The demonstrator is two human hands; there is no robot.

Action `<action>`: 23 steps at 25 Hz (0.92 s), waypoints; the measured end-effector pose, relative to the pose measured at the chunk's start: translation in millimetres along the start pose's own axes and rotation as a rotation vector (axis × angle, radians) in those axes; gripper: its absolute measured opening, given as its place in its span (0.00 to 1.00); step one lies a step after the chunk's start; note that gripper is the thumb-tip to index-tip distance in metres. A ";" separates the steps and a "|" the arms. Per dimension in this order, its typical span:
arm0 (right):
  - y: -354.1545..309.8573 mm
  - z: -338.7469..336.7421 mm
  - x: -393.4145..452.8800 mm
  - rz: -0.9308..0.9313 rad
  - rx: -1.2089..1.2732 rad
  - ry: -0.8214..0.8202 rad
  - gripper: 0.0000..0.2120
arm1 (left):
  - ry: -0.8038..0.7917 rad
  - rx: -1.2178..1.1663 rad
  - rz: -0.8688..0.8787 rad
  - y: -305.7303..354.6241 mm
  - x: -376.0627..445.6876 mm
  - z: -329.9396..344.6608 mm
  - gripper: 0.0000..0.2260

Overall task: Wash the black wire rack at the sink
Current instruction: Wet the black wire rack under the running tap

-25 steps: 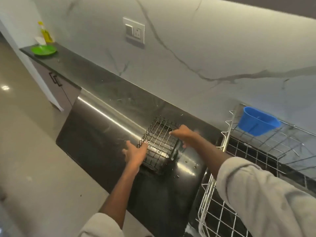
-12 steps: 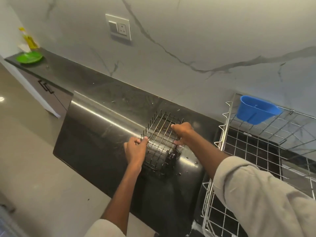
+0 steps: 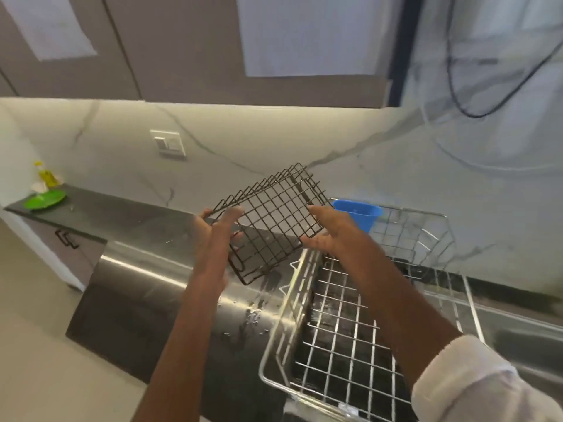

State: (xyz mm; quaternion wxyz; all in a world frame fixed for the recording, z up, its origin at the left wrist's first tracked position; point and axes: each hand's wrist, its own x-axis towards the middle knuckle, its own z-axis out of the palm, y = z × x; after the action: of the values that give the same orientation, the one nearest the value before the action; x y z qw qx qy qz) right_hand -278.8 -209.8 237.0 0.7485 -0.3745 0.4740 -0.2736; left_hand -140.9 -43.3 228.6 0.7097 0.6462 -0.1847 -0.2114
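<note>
The black wire rack [image 3: 271,222] is a small grid basket, held tilted in the air above the steel drainboard [image 3: 170,287]. My left hand [image 3: 214,236] grips its left edge, fingers hooked over the wire. My right hand [image 3: 330,231] holds its right side from below, palm against the grid. The rack hangs clear of the counter, just left of the silver dish rack [image 3: 350,327]. No sink basin or tap shows in this view.
A blue plastic cup [image 3: 361,213] hangs on the silver dish rack's far corner. A green plate [image 3: 45,200] and a yellow bottle [image 3: 45,175] sit at the counter's far left end. Water drops lie on the drainboard. A wall socket [image 3: 169,144] is on the marble backsplash.
Both hands have lifted the black wire rack off the drainboard and tilted it up in the air. The view has swung upward, showing the wall cabinets.
</note>
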 end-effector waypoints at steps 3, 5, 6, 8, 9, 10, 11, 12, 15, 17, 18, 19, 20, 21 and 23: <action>-4.4 -79.2 -31.0 -0.057 0.083 0.006 0.23 | -0.035 -0.013 0.039 15.0 -56.3 60.0 0.39; -4.1 -138.6 -52.3 -0.114 0.082 0.039 0.23 | -0.051 -0.020 0.048 13.7 -90.9 98.5 0.38; -3.4 -173.0 -63.5 -0.150 0.091 0.075 0.25 | -0.061 -0.045 0.062 10.2 -108.3 119.0 0.38; 1.6 -245.7 -86.8 -0.237 0.094 0.164 0.30 | -0.113 -0.094 0.052 2.3 -142.3 156.9 0.36; 5.4 -283.5 -96.7 -0.290 0.067 0.205 0.33 | -0.167 -0.131 0.026 -2.6 -159.6 176.8 0.35; 9.0 -321.3 -106.7 -0.339 0.029 0.225 0.36 | -0.237 -0.170 -0.005 -10.6 -174.3 197.4 0.32; 13.8 -355.6 -114.4 -0.369 0.000 0.218 0.41 | -0.304 -0.190 -0.042 -16.5 -189.9 215.8 0.26; 19.7 -388.7 -120.5 -0.380 0.007 0.191 0.46 | -0.352 -0.190 -0.065 -27.4 -200.7 232.5 0.17; 38.6 -494.1 -139.7 -0.414 0.159 0.123 0.41 | -0.525 -0.125 -0.156 -60.2 -244.1 288.8 0.05; 58.8 -554.2 -142.3 -0.401 0.197 0.216 0.32 | -0.669 -0.011 -0.195 -83.6 -265.9 324.8 0.05; 70.0 -576.2 -142.8 -0.382 0.194 0.267 0.31 | -0.733 0.054 -0.223 -99.5 -275.0 343.2 0.15; 80.5 -592.5 -144.3 -0.358 0.187 0.329 0.32 | -0.776 0.107 -0.276 -113.0 -287.3 360.7 0.23; 88.8 -603.0 -144.8 -0.330 0.176 0.402 0.34 | -0.801 0.146 -0.324 -124.1 -299.3 376.8 0.26; 94.6 -609.6 -145.9 -0.297 0.161 0.473 0.36 | -0.808 0.169 -0.381 -134.8 -307.7 391.2 0.26; 101.4 -626.0 -147.1 -0.257 0.122 0.597 0.38 | -0.778 0.141 -0.466 -155.0 -316.2 416.9 0.23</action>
State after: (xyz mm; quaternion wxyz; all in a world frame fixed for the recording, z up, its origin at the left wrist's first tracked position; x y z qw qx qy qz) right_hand -904.8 -228.2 59.0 0.5570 -0.2888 0.6042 -0.4912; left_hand -639.9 -234.5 118.1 0.4752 0.5900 -0.3010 -0.5792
